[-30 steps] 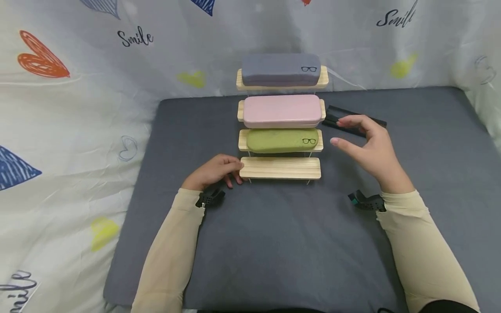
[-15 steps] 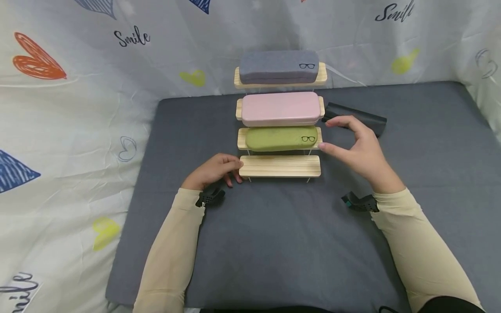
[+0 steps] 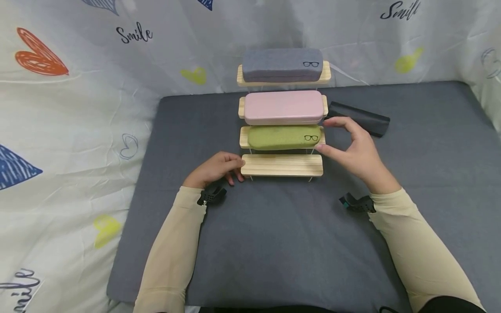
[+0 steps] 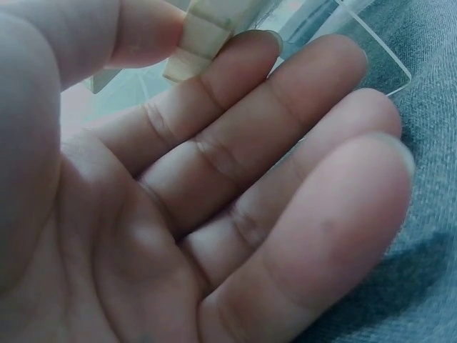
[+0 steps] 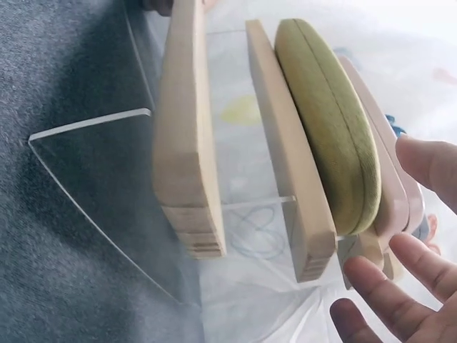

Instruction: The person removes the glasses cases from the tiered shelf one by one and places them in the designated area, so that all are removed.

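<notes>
In the head view, taking the green glasses case as the clock's centre, the case lies lengthwise on the 2nd shelf from the front of a 4-tier display rack, its spectacles outline near its 3 o'clock end. The right hand is between 3 and 4 o'clock; its grip is spread, with a wide gap between thumb and fingers and nothing held. Its thumb tip is at the green case's 3 o'clock end; whether they touch, I cannot tell. At 8 o'clock the left hand has its grip pinching the 9 o'clock end of the front wooden shelf between thumb and index finger, the other fingers extended below it

At 12 o'clock, on the 3rd shelf, is a glossy pink case, and beyond it, on the 4th, a blue-grey glasses case. A black elongated object lies on the grey cloth-covered desk between 2 and 3 o'clock, just beyond the right hand's fingers. The right wrist view shows a clear side panel supporting the pale shelves
</notes>
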Demonstrator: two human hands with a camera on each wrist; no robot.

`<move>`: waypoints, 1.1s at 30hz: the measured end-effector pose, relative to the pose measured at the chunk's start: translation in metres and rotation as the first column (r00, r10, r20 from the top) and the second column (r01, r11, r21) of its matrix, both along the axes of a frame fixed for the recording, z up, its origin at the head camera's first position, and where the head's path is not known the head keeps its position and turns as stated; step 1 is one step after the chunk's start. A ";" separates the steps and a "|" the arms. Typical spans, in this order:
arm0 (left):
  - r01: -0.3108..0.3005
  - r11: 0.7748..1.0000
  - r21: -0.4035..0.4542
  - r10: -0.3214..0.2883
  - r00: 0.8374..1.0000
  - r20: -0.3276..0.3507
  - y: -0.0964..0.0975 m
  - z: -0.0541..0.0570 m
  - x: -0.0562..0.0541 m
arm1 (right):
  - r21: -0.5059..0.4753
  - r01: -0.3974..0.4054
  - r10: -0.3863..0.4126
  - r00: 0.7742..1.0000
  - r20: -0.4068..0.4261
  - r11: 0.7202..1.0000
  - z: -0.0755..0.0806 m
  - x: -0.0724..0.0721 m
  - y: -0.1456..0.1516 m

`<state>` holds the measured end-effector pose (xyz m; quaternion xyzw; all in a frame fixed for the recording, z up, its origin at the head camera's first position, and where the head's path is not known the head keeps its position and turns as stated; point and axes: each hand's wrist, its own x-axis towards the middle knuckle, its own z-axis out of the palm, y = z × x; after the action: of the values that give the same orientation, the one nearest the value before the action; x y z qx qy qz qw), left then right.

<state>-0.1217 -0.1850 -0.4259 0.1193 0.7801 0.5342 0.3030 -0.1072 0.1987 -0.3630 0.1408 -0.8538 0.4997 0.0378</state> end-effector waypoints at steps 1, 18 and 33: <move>-0.002 1.000 -0.003 0.002 1.000 0.003 0.000 -0.001 0.000 | -0.002 -0.001 0.001 1.000 0.001 1.000 -0.001 0.000 -0.001; -0.006 1.000 0.003 0.006 1.000 0.013 0.002 0.000 0.000 | -0.048 0.005 -0.005 1.000 0.002 0.999 -0.012 -0.004 -0.014; -0.003 1.000 0.011 0.003 1.000 0.002 0.001 -0.003 0.001 | -0.093 0.034 -0.038 0.998 -0.048 0.995 -0.021 0.003 -0.025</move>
<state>-0.1209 -0.1844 -0.4286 0.1193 0.7770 0.5392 0.3023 -0.1047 0.1737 -0.3839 0.1360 -0.8311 0.5340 0.0746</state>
